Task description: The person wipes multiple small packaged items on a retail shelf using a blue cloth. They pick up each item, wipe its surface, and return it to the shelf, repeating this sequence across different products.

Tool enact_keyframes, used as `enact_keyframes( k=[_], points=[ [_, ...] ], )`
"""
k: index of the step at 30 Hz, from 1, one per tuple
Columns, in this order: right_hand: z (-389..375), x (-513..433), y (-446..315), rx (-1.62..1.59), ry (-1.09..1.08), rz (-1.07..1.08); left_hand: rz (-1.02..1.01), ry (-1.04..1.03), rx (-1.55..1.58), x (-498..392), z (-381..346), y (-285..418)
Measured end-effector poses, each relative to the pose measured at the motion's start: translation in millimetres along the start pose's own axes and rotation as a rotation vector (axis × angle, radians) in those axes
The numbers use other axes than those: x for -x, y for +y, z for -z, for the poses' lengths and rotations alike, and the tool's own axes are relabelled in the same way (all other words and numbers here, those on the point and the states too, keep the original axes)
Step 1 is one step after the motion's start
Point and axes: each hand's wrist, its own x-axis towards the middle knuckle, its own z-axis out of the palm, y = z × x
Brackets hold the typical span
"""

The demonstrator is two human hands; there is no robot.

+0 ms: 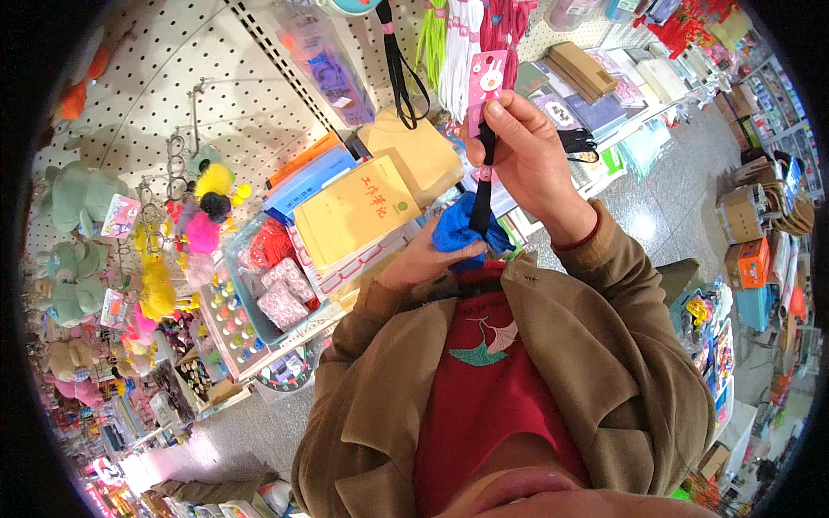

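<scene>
My left hand (418, 259) grips a crumpled blue cloth (456, 226), with its thumb at the lower end of a black cord bundle (481, 204). Higher up and to the right, my right hand (528, 149) pinches the bundle's top and the lower part of a pink card (486, 81) with a cartoon rabbit. The bundle hangs down from the card between both hands, narrow pink bands around it. Just behind the card hang white cord bundles (460, 39), with green and dark pink ones beside them. Another black cord loop (398, 84) hangs further left.
A pegboard (259, 97) with hooks carries plush toys (84, 194) and pompom charms (204, 232). Below it, a shelf holds yellow notebooks (356, 213) and a blue-green bin (259, 324) of small packs. Boxes (583, 71) lie on the shelf at right, beside a grey floor (654, 201).
</scene>
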Motion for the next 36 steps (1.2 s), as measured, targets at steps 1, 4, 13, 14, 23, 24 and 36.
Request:
enact_keyframes(
  k=[1,4,13,14,23,24,36],
  points=[
    [-4,-3,-2,0.026,-0.013,0.018,0.039,0.024,-0.044,4,4,-3],
    [-15,-18,-10,0.129,-0.019,0.064,0.04,0.008,-0.002,16,16,-14],
    [-24,-75,-34,0.244,-0.015,0.183,0.178,0.31,-0.417,80,42,-49],
    [-24,-80,-34,0.25,-0.03,0.188,0.158,0.334,-0.436,84,43,-52],
    [-21,-98,-25,0.267,0.013,0.127,0.129,0.464,-0.279,88,57,-81],
    [-20,-98,-25,0.267,0.002,0.134,0.117,0.457,-0.243,85,56,-82],
    [-10,-100,-30,0.305,-0.04,0.112,0.057,0.482,-0.256,53,42,-86]
  ],
)
